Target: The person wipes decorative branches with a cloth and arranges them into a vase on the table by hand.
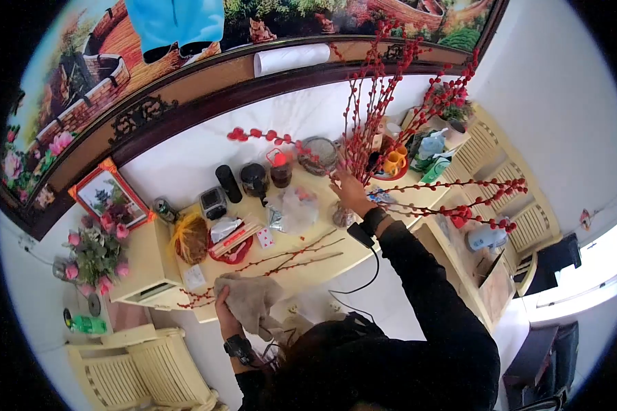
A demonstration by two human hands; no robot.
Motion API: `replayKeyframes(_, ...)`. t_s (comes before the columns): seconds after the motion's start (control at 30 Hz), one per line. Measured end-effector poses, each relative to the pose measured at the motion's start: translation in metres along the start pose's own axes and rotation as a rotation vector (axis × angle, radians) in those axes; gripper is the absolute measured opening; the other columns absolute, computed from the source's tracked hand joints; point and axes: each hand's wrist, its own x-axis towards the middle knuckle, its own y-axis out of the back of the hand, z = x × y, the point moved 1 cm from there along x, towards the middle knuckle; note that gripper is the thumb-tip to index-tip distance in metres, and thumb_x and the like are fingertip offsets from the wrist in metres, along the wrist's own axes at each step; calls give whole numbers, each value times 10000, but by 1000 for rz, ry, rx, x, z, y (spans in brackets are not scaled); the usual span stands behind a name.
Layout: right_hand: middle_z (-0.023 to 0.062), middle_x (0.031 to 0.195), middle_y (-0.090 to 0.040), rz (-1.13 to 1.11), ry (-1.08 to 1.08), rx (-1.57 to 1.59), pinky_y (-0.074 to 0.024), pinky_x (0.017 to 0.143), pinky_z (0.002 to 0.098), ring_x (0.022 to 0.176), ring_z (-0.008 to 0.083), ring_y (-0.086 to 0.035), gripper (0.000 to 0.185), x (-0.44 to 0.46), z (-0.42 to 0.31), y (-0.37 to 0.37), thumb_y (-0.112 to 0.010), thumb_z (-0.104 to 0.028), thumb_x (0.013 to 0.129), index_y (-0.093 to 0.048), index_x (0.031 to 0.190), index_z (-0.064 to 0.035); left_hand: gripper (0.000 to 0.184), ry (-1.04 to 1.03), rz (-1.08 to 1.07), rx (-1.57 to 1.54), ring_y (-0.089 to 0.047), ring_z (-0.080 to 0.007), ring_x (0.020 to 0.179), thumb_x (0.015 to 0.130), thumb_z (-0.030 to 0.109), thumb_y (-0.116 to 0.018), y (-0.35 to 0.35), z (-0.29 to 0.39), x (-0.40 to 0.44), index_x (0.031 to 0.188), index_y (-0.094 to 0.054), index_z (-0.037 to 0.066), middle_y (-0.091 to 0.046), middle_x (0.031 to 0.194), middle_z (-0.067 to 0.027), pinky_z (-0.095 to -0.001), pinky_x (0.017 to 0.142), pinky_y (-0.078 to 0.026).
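My left hand is closed on a beige cloth at the near edge of the cream cabinet top. My right hand reaches across the cabinet, its fingers wrapped around the lower stems of the tall red berry branches. Most of these stand upright, while some lean out to the right and one to the left. A few loose berry branches lie on the cabinet top between my hands. The stems' lower ends are hidden behind my right hand.
The cabinet top also bears a red tray, a yellow-netted bundle, a plastic bag, dark jars and a playing card. A framed picture stands left. A black cable hangs beside my right arm.
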Motion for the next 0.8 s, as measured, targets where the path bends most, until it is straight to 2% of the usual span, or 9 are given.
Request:
replayKeyframes(0.07,159,880,-555,88,65,59,-413,667,406,826,327,-523,260,1,3,-7,-534,-208,758,-528,973,-62,450,-2,-29,-40,-504,-277,935,710,243,-535,13,9,15,1098,-427,43,-517,1006,-131,-375,825,-412)
replayKeyframes(0.17,170,807,-571,-99,-123,55,-422,620,407,750,347,-539,250,12,-3,2,-535,-188,752,-546,965,-57,429,55,-131,-93,-510,-269,927,714,232,-536,17,26,28,1089,-439,44,-523,1000,-124,-361,822,-413)
replayKeyframes(0.27,183,690,-559,91,-36,113,-425,578,410,671,358,-542,221,15,-8,13,-538,-180,745,-560,918,-44,408,58,-186,-85,-515,-270,920,719,215,-531,33,32,53,1080,-450,43,-527,1000,-122,-355,825,-412)
replayKeyframes(0.3,184,672,-552,83,-147,104,-419,558,412,647,354,-540,215,16,-13,22,-546,-210,740,-557,863,-34,405,79,-181,-83,-516,-271,920,720,210,-530,34,37,54,1080,-450,42,-527,1001,-122,-355,825,-413)
replayKeyframes(0.4,176,654,-551,106,-134,-158,-416,551,412,644,348,-540,226,16,-7,34,-552,-247,735,-557,824,-39,402,115,-175,-75,-518,-273,921,721,199,-530,37,46,57,1081,-451,39,-528,1003,-124,-358,826,-416)
replayKeyframes(0.43,171,644,-551,76,-177,-158,-415,546,409,641,347,-539,229,16,-1,35,-552,-265,737,-559,810,-48,403,109,-179,-72,-518,-274,922,720,196,-532,42,47,61,1082,-450,38,-527,1002,-124,-361,826,-417)
replayKeyframes(0.53,169,647,-551,187,-208,-180,-414,545,410,631,348,-536,224,12,0,32,-546,-267,744,-558,823,-58,405,96,-170,-52,-516,-276,926,718,192,-537,56,54,69,1083,-450,39,-526,1002,-125,-368,826,-418)
replayKeyframes(0.7,173,688,-572,286,-339,-164,-425,566,371,674,321,-561,240,10,21,32,-581,-217,739,-550,870,-19,410,105,-123,-65,-509,-274,937,715,192,-545,72,60,73,1086,-450,45,-521,1008,-124,-368,830,-413)
replayKeyframes(0.8,163,688,-579,358,-282,-88,-424,566,370,676,319,-564,253,11,37,39,-582,-229,739,-557,868,-13,414,100,-107,-74,-504,-270,944,710,193,-550,76,65,73,1085,-454,48,-520,1013,-117,-365,834,-408)
